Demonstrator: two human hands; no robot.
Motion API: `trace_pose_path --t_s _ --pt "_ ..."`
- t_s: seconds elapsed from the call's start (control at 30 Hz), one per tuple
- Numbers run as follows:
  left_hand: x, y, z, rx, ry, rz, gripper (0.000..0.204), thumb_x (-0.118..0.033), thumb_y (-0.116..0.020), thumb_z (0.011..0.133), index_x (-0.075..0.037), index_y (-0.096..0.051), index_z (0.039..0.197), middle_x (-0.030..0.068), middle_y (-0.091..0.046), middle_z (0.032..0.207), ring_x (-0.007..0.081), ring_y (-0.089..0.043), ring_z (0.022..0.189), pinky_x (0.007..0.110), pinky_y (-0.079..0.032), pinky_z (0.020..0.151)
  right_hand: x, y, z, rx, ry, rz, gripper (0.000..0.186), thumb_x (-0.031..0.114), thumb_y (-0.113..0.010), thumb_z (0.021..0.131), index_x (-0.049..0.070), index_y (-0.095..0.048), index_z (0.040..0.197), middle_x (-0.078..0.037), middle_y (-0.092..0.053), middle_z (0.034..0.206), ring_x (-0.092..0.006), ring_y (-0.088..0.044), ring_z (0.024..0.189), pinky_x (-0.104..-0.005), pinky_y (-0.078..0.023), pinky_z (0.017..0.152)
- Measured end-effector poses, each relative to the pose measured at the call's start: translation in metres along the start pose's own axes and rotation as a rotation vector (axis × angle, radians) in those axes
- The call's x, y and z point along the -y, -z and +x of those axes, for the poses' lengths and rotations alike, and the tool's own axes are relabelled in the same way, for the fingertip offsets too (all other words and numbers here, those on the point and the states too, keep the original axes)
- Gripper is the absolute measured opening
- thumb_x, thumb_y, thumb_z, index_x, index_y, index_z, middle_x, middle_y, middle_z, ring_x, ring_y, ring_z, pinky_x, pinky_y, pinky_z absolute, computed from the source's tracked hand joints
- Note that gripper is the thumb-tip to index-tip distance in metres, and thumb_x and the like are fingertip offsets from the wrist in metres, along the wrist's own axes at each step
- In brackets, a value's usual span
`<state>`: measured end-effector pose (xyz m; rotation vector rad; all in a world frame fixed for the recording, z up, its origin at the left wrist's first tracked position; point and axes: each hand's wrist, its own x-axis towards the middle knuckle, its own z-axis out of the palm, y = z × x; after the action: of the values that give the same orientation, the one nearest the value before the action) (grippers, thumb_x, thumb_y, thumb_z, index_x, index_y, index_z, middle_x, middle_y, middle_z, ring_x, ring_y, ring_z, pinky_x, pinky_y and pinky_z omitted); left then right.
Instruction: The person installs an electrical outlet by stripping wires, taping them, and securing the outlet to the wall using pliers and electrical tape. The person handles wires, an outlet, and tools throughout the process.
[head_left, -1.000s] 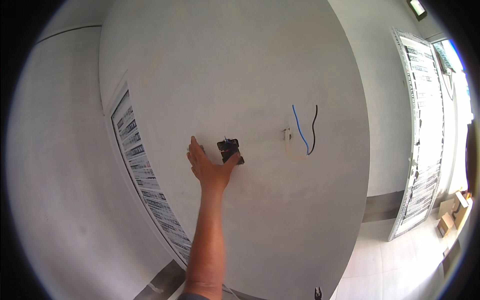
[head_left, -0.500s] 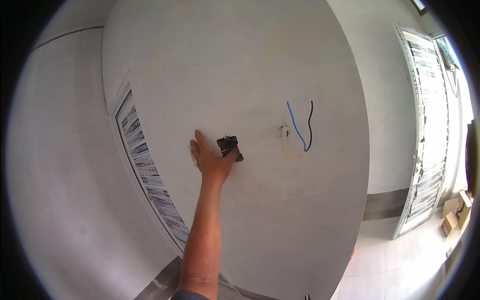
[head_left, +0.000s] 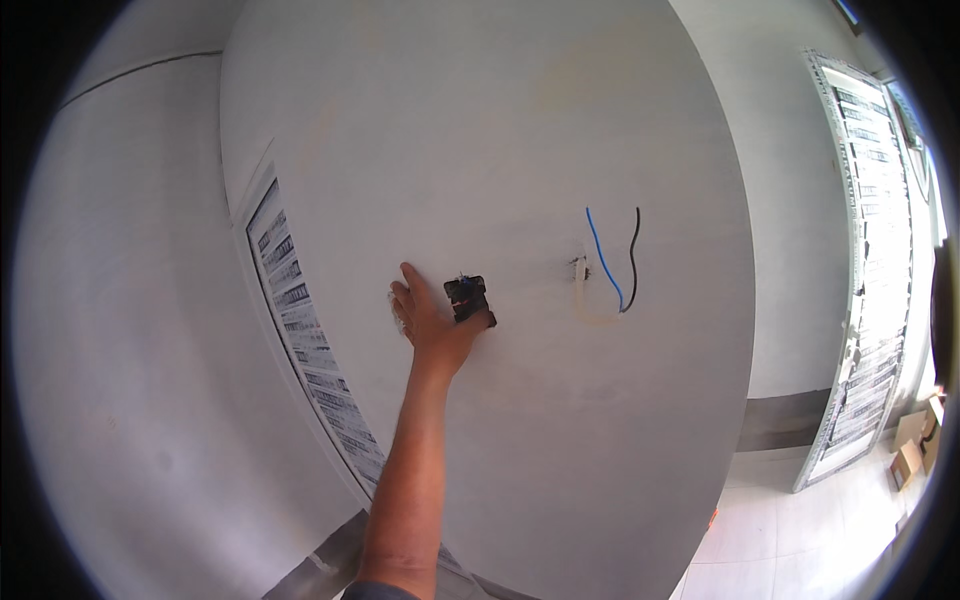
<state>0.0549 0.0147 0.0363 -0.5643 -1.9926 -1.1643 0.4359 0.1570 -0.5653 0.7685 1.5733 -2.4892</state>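
Note:
My left hand (head_left: pixel 435 325) reaches up to the grey wall with its fingers spread against it. The thumb stretches right to the lower part of a black electrical wall box (head_left: pixel 464 293) set in the wall. Inside the box, bits of wire show, blurred. A whitish patch or object (head_left: pixel 398 312) shows beside the fingertips; I cannot make out what it is. To the right, a pale cable (head_left: pixel 580 292) comes out of a hole in the wall. It splits into a blue wire (head_left: pixel 602 257) and a black wire (head_left: pixel 635 258), both bending upward. My right hand is out of view.
A door (head_left: pixel 300 310) covered in printed film stands left of the wall, and another film-covered door (head_left: pixel 868 270) stands ajar at the right. Cardboard boxes (head_left: pixel 906 465) lie on the pale tiled floor (head_left: pixel 750 530) past the wall's right edge.
The view has shifted a little, so the wall and wires sit slightly further right and lower. My left hand stays at the black box. A dark tip at the bottom edge has gone from view.

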Motion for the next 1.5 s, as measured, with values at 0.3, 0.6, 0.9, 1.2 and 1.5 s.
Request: trace_pose_path --t_s 0.3,0.6,0.9,1.2,1.5 --pt "-0.013 -0.004 -0.001 -0.036 0.050 0.105 0.135 -0.024 -0.085 0.072 -0.011 0.010 0.167 0.0321 0.006 0.171 0.0499 0.007 0.159 0.065 -0.004 0.125 -0.010 0.005 0.013 0.021 0.025 -0.038 0.026 0.010 -0.059 0.099 0.001 -0.064 0.124 -0.016 -0.071 0.094 -0.0283 -0.072 0.070 -0.0417 -0.064 0.054" --pt "-0.011 -0.007 0.000 -0.100 0.035 0.090 0.130 -0.023 -0.082 0.075 -0.009 0.008 0.167 0.0320 0.005 0.171 0.0490 0.006 0.160 0.063 -0.004 0.126 -0.013 -0.001 0.023 0.125 0.045 0.042 0.023 0.010 -0.060 0.099 -0.001 -0.065 0.118 -0.012 -0.069 0.085 -0.0240 -0.070 0.068 -0.0387 -0.061 0.053" --pt "0.011 0.005 -0.012 -0.114 -0.171 -0.153 0.106 -0.023 -0.089 0.078 -0.013 -0.027 0.164 0.0305 -0.012 0.171 0.0452 -0.008 0.160 0.057 -0.021 0.126 0.013 -0.022 0.008 0.034 0.092 -0.115 0.024 0.014 -0.061 0.098 -0.002 -0.067 0.116 -0.013 -0.070 0.086 -0.0254 -0.071 0.068 -0.0379 -0.062 0.057" --pt "0.020 -0.004 -0.019 -0.270 -0.490 -0.044 0.021 -0.031 -0.081 0.091 -0.021 -0.082 0.110 0.0223 -0.029 0.168 0.0462 -0.016 0.158 0.061 -0.021 0.124 -0.036 -0.006 -0.029 -0.035 0.025 -0.047 0.019 0.012 -0.062 0.097 0.001 -0.065 0.113 -0.011 -0.066 0.083 -0.0226 -0.068 0.064 -0.0383 -0.060 0.053" --pt "0.053 0.001 0.010 -0.176 -0.486 -0.119 0.035 -0.032 -0.074 0.099 0.001 -0.075 0.108 0.0236 -0.038 0.160 0.0425 -0.040 0.145 0.055 -0.037 0.118 -0.037 -0.014 -0.080 -0.182 -0.005 -0.266 0.030 0.021 -0.067 0.095 -0.002 -0.073 0.114 -0.008 -0.073 0.089 -0.0167 -0.069 0.077 -0.0342 -0.058 0.071"
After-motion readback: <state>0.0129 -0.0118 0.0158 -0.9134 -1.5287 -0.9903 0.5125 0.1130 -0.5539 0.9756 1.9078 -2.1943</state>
